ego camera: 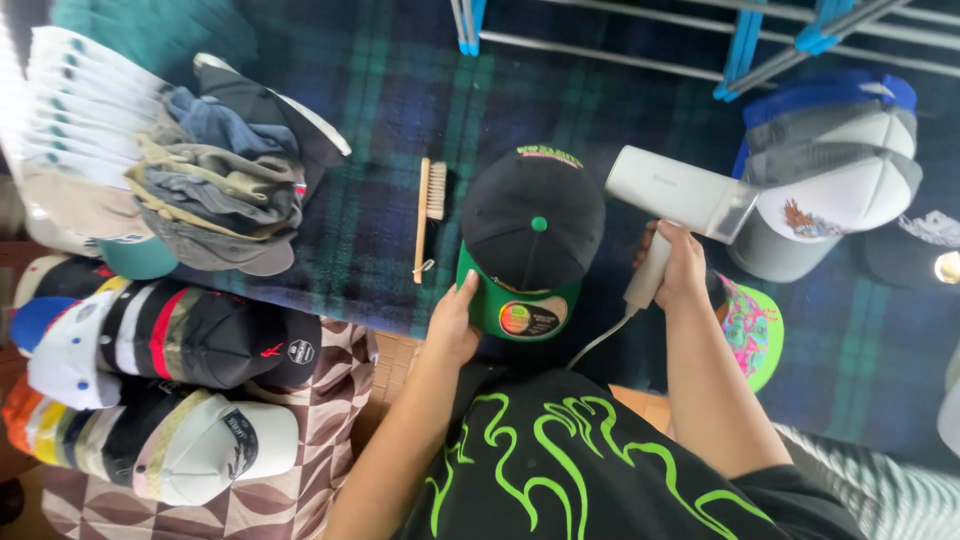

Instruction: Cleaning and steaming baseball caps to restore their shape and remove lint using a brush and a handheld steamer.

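Left hand [452, 325] fingers grip the black cap's [531, 222] partly hidden green brim; right hand [678, 268] fingers clasp the hairdryer [680, 195].

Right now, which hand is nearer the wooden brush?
Left. The left hand grips the black cap's green brim just right of the brush; the right hand holds the hairdryer beyond the cap.
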